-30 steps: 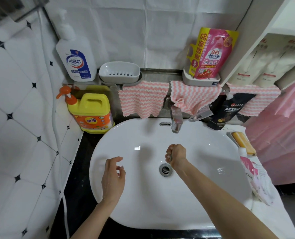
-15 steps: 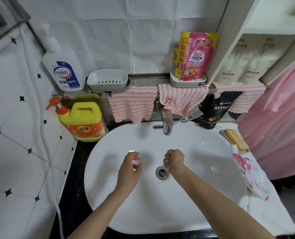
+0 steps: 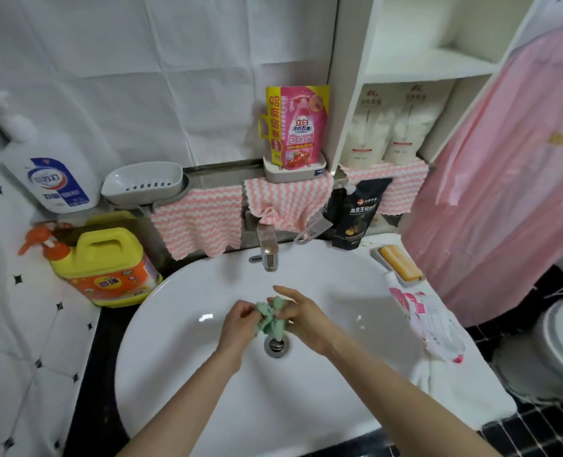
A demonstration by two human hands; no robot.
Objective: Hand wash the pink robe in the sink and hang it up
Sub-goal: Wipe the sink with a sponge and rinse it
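The pink robe (image 3: 507, 192) hangs at the right edge, beside the white shelf unit. A white oval sink (image 3: 181, 374) fills the lower middle, with a chrome tap (image 3: 268, 249) at its back and a metal drain (image 3: 276, 345) at its bottom. Just above the drain, a small crumpled green cloth (image 3: 270, 319) is held between both hands. My left hand (image 3: 238, 323) pinches its left side. My right hand (image 3: 303, 316) grips its right side, index finger stretched out over it.
A yellow detergent jug (image 3: 108, 268) stands left of the sink, a white pump bottle (image 3: 52, 176) and grey soap dish (image 3: 145, 183) behind it. Pink detergent pouch (image 3: 296, 127), striped cloths (image 3: 204, 222), black pouch (image 3: 359, 216), orange soap bar (image 3: 400, 262) and a pink tube (image 3: 428, 321) sit right. A toilet (image 3: 560, 341) is far right.
My left hand moved right across the basin to meet my right hand. The green cloth, hidden in my right fist before, now shows between both hands. The camera tilted up.
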